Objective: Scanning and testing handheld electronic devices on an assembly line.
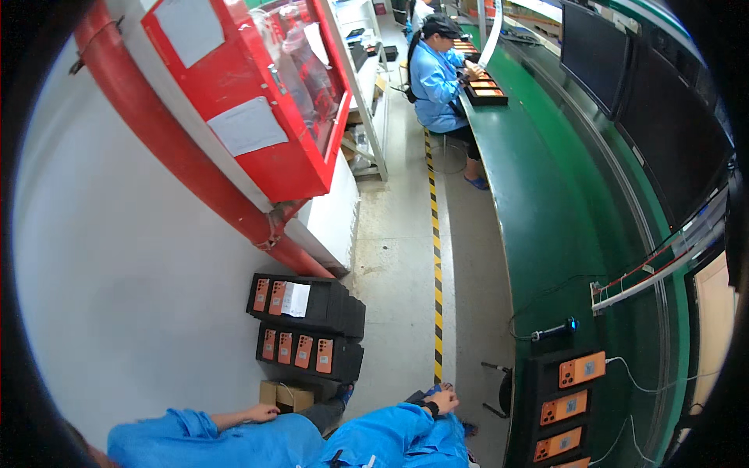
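Note:
At the bottom, my left hand (443, 402), with a black watch on the wrist, rests low over my lap beside the green bench. Its fingers are too small and partly hidden, so I cannot see whether they hold anything. My right hand lies close to it, mostly covered; its grip does not show. To the right, a black foam tray (530, 409) on the bench carries several orange phones (582, 369) in slots, some with white cables plugged in. Behind the tray lies a black cylindrical device (555, 329) with a blue light.
A co-worker's bare forearm (234, 419) is at my left. Stacked black trays (353, 316) with orange phones stand by the wall above a cardboard box (285, 396). Another person (437, 78) sits at the far bench. A red cabinet (300, 160), pipe (168, 140) and dark monitors (593, 54) flank the aisle.

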### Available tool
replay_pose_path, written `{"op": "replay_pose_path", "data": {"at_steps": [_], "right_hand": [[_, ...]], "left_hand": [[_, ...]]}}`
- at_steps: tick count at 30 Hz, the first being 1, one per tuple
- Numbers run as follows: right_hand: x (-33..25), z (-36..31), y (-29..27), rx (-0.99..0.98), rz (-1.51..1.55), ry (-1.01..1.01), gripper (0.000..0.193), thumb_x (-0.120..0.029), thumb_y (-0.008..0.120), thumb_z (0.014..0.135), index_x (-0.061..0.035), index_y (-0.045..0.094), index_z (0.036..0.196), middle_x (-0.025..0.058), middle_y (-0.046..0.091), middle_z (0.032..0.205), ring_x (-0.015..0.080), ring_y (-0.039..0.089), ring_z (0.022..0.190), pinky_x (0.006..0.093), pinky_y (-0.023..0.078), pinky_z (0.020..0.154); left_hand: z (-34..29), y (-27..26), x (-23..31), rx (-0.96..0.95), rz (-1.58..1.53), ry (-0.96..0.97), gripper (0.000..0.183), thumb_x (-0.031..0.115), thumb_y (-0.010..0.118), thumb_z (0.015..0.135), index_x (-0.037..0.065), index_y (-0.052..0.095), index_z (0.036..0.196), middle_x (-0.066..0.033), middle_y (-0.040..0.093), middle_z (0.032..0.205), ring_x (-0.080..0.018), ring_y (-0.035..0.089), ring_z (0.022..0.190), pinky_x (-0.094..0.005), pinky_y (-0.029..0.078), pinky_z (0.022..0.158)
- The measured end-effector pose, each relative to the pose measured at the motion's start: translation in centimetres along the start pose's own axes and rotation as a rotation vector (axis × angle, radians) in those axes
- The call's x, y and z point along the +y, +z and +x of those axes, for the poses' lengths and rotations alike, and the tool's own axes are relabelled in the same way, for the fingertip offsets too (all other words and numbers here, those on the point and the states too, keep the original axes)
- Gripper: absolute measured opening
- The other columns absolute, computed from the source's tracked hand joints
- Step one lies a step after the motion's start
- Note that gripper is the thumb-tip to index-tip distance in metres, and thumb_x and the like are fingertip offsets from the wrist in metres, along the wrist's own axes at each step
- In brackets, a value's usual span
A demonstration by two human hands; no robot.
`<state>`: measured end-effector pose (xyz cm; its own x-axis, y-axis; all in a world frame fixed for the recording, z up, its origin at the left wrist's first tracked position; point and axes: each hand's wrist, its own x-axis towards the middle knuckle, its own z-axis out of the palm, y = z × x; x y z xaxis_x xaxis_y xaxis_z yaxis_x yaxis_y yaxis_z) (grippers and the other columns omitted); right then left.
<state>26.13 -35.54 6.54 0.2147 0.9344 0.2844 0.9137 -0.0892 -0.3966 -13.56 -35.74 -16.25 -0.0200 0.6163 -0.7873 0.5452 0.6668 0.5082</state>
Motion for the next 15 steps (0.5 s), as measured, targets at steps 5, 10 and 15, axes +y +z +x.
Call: {"op": "replay_pose_path", "data": {"at_steps": [5,10,15], "right_hand": [[-0.9,-3.8,-1.5,-0.037,0.26,0.329,0.046,-0.018,0.059,0.081,0.001,0.046,0.121,0.0193,0.054,0.117,0.0313,0.052,0.106,0.036,0.045,0.087],[8.6,-12.4,0.9,0.219,0.472,0.576,0.029,-0.006,0.053,0.082,0.0002,0.051,0.11,0.0104,0.056,0.098,0.016,0.054,0.086,0.0263,0.044,0.076],[3.7,-18.0,-1.9,0.026,0.631,0.927,0.028,-0.015,0.06,0.082,-0.0029,0.056,0.107,0.0085,0.06,0.094,0.0174,0.057,0.082,0.0301,0.047,0.07]], "left_hand": [[0.6,0.6,-6.6,-0.076,0.114,-0.056,0.04,0.045,0.052,0.078,0.013,0.067,0.096,-0.0156,0.065,0.095,-0.0351,0.061,0.087,-0.0435,0.048,0.079],[0.6,-1.6,-4.1,-0.029,0.296,-0.001,0.043,0.047,0.056,0.075,0.01,0.069,0.093,-0.0166,0.066,0.087,-0.0321,0.063,0.082,-0.0415,0.049,0.077],[1.7,-4.5,2.5,-0.07,0.436,0.178,0.043,0.044,0.057,0.076,0.004,0.068,0.087,-0.0187,0.066,0.083,-0.0327,0.064,0.082,-0.0423,0.048,0.077]]}}
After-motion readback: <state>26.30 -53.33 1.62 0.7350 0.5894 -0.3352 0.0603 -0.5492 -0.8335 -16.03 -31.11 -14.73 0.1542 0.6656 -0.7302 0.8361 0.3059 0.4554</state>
